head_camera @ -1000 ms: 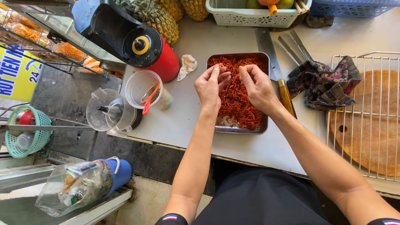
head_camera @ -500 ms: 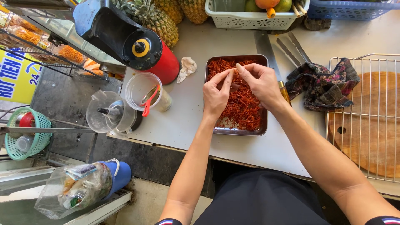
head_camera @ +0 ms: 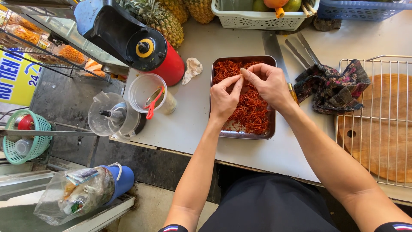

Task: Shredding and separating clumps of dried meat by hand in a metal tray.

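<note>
A rectangular metal tray (head_camera: 269, 134) sits on the pale counter, filled with red-orange shredded strands (head_camera: 251, 114). My left hand (head_camera: 224, 99) and my right hand (head_camera: 266, 83) hover together over the tray's upper middle. Their fingertips meet and pinch a small bit of the strands between them. Both forearms reach in from the bottom of the view.
A red blender base (head_camera: 169, 64) and clear jug (head_camera: 112, 117) stand left, beside a plastic cup (head_camera: 148, 92) with a red peeler. Knife (head_camera: 274, 49), tongs (head_camera: 302, 47), dark cloth (head_camera: 332, 86), wire rack over a wooden board (head_camera: 377, 124) lie right. Pineapples (head_camera: 165, 19) and baskets (head_camera: 262, 15) line the back.
Both hands have lifted from pressing into the strands and drawn together, fingertips now pinching a small bit above the tray's upper part.
</note>
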